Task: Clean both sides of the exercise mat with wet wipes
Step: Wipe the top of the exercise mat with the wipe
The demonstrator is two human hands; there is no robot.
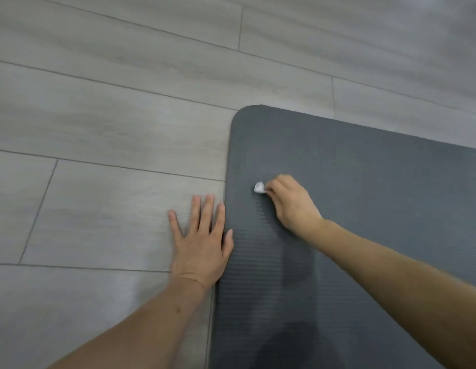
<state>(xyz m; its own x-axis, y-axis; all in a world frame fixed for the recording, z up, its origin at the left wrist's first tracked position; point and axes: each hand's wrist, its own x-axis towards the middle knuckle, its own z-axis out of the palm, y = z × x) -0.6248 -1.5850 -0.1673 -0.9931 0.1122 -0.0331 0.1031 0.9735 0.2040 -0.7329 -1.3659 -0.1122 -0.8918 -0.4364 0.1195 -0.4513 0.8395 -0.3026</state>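
A dark grey ribbed exercise mat [364, 182] lies flat on the floor, its rounded corner at upper centre. My right hand [292, 203] rests on the mat near its left edge, fingers closed on a small crumpled white wet wipe [259, 187] that pokes out past the fingertips and touches the mat. My left hand [202, 241] lies flat on the floor, fingers spread, with the thumb just over the mat's left edge. A darker, damp-looking streak runs down the mat below the right hand.
Light grey wood-look floor planks [98, 129] surround the mat on the left and top. A dark shadow falls on the mat's lower part near the bottom edge of view.
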